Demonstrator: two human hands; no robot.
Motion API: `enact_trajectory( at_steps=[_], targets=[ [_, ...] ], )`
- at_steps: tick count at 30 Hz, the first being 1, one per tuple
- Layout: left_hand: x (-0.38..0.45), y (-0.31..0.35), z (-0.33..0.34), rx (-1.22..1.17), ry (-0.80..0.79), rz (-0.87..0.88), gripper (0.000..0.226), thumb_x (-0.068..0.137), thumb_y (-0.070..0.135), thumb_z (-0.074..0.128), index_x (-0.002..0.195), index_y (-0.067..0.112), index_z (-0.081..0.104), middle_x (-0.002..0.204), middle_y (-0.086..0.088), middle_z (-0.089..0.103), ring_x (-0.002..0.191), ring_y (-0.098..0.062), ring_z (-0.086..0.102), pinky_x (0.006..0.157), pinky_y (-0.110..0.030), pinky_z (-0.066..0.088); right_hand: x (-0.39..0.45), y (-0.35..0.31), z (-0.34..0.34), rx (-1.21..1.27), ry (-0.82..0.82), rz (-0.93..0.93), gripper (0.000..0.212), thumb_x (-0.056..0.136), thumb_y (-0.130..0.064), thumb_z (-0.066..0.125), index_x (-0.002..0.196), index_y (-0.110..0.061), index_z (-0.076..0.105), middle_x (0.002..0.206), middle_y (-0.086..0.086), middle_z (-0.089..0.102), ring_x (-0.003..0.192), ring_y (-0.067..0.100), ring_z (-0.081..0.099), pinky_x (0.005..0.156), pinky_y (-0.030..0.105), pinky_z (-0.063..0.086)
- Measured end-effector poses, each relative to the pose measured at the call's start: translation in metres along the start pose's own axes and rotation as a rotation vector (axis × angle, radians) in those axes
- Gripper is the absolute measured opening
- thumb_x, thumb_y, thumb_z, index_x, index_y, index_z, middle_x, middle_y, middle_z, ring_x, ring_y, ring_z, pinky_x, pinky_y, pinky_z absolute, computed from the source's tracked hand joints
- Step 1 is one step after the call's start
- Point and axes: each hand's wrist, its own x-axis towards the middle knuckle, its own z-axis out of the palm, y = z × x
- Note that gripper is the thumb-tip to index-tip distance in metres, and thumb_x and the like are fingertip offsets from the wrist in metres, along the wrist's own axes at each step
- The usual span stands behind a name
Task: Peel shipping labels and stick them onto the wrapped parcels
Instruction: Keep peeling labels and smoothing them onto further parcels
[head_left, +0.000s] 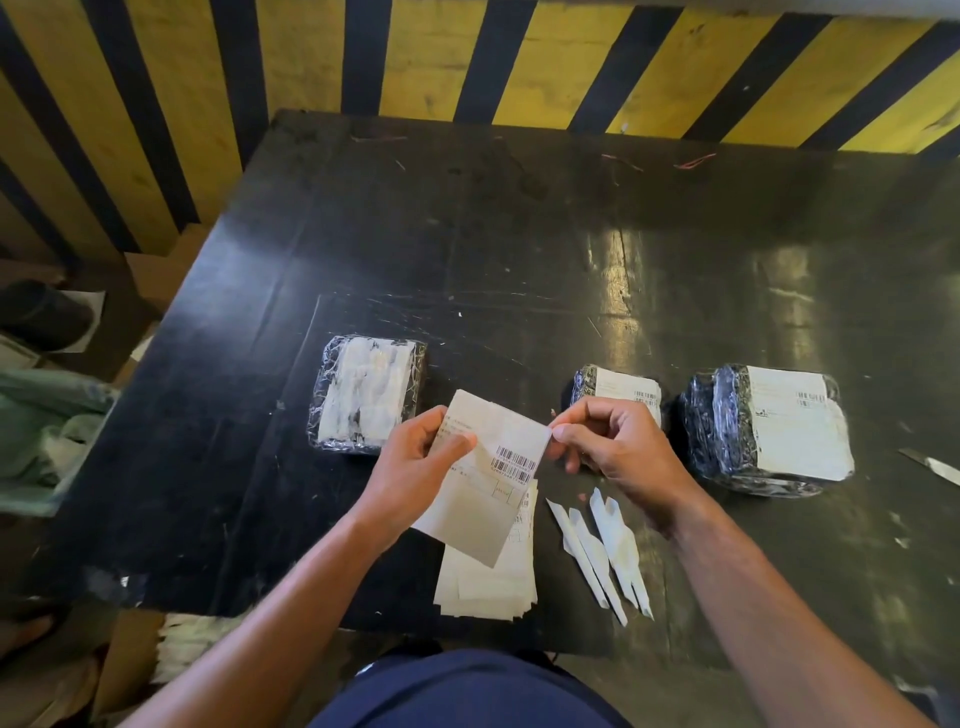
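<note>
A yellow-and-black striped barrier (467, 57) runs along the far side of the black surface (519, 234), which is the largest thing in reach and serves as landmark here. On the surface, toward its near right part, sits the biggest wrapped parcel (727, 441), dark and shiny under plastic film, with a white shipping label already stuck on its top. Just left of it on the surface lies a smaller labelled parcel (613, 387), its near part hidden behind the right hand. Well to the left, near the middle of the surface, lies the unlabelled parcel (369, 392), pale under clear wrap, with no label on its top.

At the near edge of the surface a stack of labels (488, 577) lies flat, partly under the sheet held above it. That sheet, the shipping label (493, 467) with 2 barcodes near its right edge, is held tilted above the surface between the unlabelled parcel and the smaller labelled one. The left hand (415, 467) has its grip closed on the label's left side, thumb across the front and fingers behind. The right hand (613, 447) pinches the label's upper right corner between thumb and forefinger, the other fingers curled.

To the right of the stack, 4 narrow backing strips (602, 551) lie on the surface, pointed at their ends, side by side and touching in places. At the right edge of the surface a knife blade (935, 467) shows in part.
</note>
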Motion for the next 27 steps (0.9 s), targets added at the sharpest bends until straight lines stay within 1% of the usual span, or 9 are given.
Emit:
enact_trajectory(
  at_steps=[3,6,13,15,17,18,21,23,27],
  targets=[
    [0.0,0.0,0.0,0.01,-0.006,0.0,0.012,0.106,0.026,0.059,0.11,0.028,0.07,0.108,0.017,0.079,0.101,-0.006,0.076,0.082,-0.031,0.055,0.0,0.001,0.001,0.007,-0.007,0.005,0.014,0.099,-0.007,0.067,0.091,0.0,0.076,0.083,0.01,0.079,0.066,0.014,0.065,0.059,0.025,0.053],
    [-0.001,0.0,0.0,0.01,-0.008,-0.017,0.011,0.106,0.026,0.059,0.108,0.028,0.07,0.109,0.016,0.079,0.101,-0.01,0.076,0.082,-0.031,0.054,0.001,0.003,0.002,0.006,-0.018,0.009,0.014,0.099,-0.008,0.067,0.091,0.0,0.076,0.085,0.011,0.079,0.067,0.015,0.067,0.065,0.025,0.054],
    [0.003,-0.004,-0.001,-0.028,-0.042,-0.023,0.011,0.104,0.026,0.063,0.114,0.026,0.068,0.111,0.013,0.078,0.106,-0.013,0.074,0.089,-0.036,0.059,0.0,0.003,0.004,0.181,-0.055,0.039,0.017,0.1,-0.003,0.064,0.087,0.004,0.072,0.076,0.015,0.075,0.06,0.015,0.062,0.062,0.023,0.053],
    [0.004,-0.007,0.002,0.004,0.001,0.04,0.022,0.099,0.027,0.07,0.12,0.029,0.064,0.113,0.009,0.074,0.108,-0.014,0.072,0.09,-0.033,0.059,0.0,0.002,0.008,0.252,-0.071,0.039,0.022,0.1,0.0,0.063,0.08,-0.003,0.073,0.071,0.015,0.071,0.058,0.016,0.057,0.059,0.021,0.051],
    [0.005,-0.009,0.006,0.081,0.095,0.116,0.037,0.095,0.029,0.077,0.126,0.035,0.06,0.116,0.011,0.068,0.111,-0.009,0.067,0.094,-0.029,0.056,-0.001,0.002,0.013,0.31,-0.073,0.033,0.03,0.098,0.003,0.062,0.073,-0.01,0.073,0.068,0.015,0.068,0.055,0.015,0.054,0.056,0.02,0.048],
    [0.004,-0.008,0.008,0.09,0.12,0.143,0.038,0.094,0.028,0.078,0.126,0.036,0.06,0.115,0.011,0.067,0.11,-0.007,0.066,0.095,-0.03,0.056,-0.001,0.002,0.016,0.331,-0.067,0.031,0.033,0.097,0.004,0.062,0.071,-0.012,0.073,0.067,0.014,0.067,0.054,0.015,0.054,0.054,0.019,0.047],
    [0.0,-0.005,0.015,0.054,0.015,0.187,0.021,0.096,0.026,0.076,0.114,0.033,0.068,0.102,0.007,0.073,0.1,-0.013,0.072,0.093,-0.04,0.062,-0.002,0.003,0.021,0.367,-0.037,0.036,0.03,0.097,0.005,0.063,0.072,-0.01,0.072,0.066,0.013,0.066,0.053,0.013,0.055,0.051,0.018,0.046],
    [-0.006,-0.003,0.021,0.055,-0.067,0.217,0.013,0.096,0.025,0.076,0.106,0.031,0.071,0.099,0.007,0.075,0.097,-0.016,0.074,0.089,-0.04,0.063,-0.003,0.005,0.022,0.374,-0.039,0.039,0.023,0.096,0.004,0.065,0.077,-0.007,0.073,0.068,0.014,0.066,0.056,0.014,0.057,0.054,0.02,0.049],
    [-0.012,-0.002,0.03,0.015,-0.078,0.246,0.015,0.093,0.031,0.078,0.106,0.026,0.073,0.101,0.006,0.077,0.098,-0.019,0.075,0.089,-0.038,0.062,-0.003,0.008,0.025,0.372,-0.06,0.046,0.015,0.094,0.001,0.069,0.081,-0.004,0.074,0.069,0.014,0.066,0.061,0.015,0.058,0.06,0.023,0.052]
  ],
)
